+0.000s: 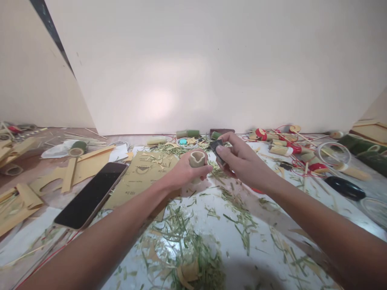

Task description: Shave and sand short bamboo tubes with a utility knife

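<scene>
Bamboo tube point(197, 159) stands upright in the left hand's point(184, 171) curled fingers, the right hand point(238, 158) pinching a dark block point(215, 145).

On the surface point(216, 237) before an upright board point(217, 64), a smartphone point(90, 196) lies left of a sandpaper sheet point(136, 177), shavings point(208, 262) right of both, a bamboo tube point(197, 159) in the left grip point(184, 170), a block point(216, 147) in the right grip point(238, 158).

Left hand point(184, 170) in curled grip, right hand point(238, 157) in pinch, forearms point(121, 229) diagonally inward.
</scene>
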`<state>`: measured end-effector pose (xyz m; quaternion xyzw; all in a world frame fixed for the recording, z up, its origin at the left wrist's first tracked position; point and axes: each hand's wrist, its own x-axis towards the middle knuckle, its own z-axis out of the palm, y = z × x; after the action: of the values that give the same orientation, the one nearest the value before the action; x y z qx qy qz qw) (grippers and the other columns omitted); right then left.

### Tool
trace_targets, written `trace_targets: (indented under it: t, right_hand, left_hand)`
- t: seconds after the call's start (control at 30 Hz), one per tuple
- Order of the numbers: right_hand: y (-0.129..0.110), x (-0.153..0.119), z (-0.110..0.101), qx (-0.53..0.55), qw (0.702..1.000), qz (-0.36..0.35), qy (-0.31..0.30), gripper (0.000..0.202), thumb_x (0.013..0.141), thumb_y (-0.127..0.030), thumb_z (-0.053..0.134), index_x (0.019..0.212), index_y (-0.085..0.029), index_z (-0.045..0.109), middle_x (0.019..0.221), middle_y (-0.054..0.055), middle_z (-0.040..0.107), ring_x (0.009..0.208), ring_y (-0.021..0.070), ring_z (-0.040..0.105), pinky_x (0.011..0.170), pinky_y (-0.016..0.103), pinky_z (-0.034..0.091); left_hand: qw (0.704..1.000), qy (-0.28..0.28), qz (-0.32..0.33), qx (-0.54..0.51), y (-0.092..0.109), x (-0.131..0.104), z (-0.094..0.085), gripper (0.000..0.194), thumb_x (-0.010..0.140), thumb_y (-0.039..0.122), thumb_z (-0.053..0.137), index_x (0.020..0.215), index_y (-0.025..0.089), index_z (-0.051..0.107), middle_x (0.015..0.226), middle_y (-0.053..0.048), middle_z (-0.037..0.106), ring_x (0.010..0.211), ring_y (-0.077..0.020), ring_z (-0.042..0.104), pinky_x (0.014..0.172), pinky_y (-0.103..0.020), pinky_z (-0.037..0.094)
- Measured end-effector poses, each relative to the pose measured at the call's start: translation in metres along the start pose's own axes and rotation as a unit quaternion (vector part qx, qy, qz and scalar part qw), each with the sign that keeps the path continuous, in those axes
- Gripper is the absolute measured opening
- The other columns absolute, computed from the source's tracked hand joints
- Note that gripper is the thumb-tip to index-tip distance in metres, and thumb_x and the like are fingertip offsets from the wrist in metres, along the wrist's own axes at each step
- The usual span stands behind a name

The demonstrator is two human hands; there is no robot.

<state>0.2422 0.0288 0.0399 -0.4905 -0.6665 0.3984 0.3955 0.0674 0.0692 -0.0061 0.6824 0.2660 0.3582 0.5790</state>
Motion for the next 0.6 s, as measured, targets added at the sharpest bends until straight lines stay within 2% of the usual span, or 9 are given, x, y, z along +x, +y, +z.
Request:
trace_targets:
  t: [0.1,0.23,0.3,0.47,0.6]
  right_hand:
    - [-0.001,-0.004,0.004,-0.125,0.991,-0.044,0.014,0.016,0.094,-0.038,0.047,0.086,-0.024,0.044,0.051,-0.01,0.038,0.041,0.0087,0.033,0.042,0.022,0.025]
    - [0.003,-0.004,0.01,-0.216,0.973,-0.073,0.038,0.014,0.092,-0.03,0.049,0.08,-0.022,0.049,0.058,-0.005,0.051,0.048,0.0107,0.041,0.049,0.025,0.028]
    - [0.009,-0.003,0.013,-0.236,0.967,-0.084,0.048,0.012,0.09,-0.028,0.05,0.079,-0.023,0.048,0.06,-0.004,0.053,0.051,0.0121,0.044,0.051,0.026,0.029]
    - [0.018,-0.001,0.017,-0.233,0.967,-0.087,0.053,0.016,0.089,-0.025,0.047,0.075,-0.024,0.04,0.05,-0.007,0.039,0.046,0.0121,0.034,0.05,0.026,0.024]
    - [0.019,0.003,0.016,-0.209,0.974,-0.066,0.058,0.015,0.088,-0.026,0.049,0.074,-0.024,0.043,0.052,-0.006,0.044,0.047,0.0123,0.036,0.051,0.026,0.026]
  left_hand:
    - [0.998,0.02,0.005,0.051,-0.002,0.001,0.001,0.022,0.074,0.027,0.07,0.078,0.018,0.05,0.068,0.004,0.05,0.06,-0.0099,0.047,0.057,-0.023,0.037]
    - [0.989,0.064,-0.011,0.131,-0.01,0.003,0.006,0.021,0.075,0.033,0.066,0.077,0.018,0.052,0.067,0.004,0.05,0.059,-0.0107,0.044,0.053,-0.023,0.033]
    - [0.982,0.074,-0.003,0.172,-0.014,0.004,0.01,0.018,0.077,0.033,0.062,0.076,0.018,0.051,0.066,0.003,0.052,0.06,-0.0119,0.046,0.054,-0.024,0.035]
    - [0.962,0.097,0.018,0.254,-0.018,0.008,0.012,0.016,0.077,0.028,0.057,0.07,0.019,0.047,0.067,0.003,0.052,0.063,-0.0124,0.046,0.056,-0.024,0.035]
    - [0.951,0.11,0.014,0.287,-0.019,0.01,0.012,0.013,0.076,0.026,0.057,0.072,0.019,0.049,0.067,0.003,0.054,0.063,-0.0132,0.047,0.056,-0.024,0.035]
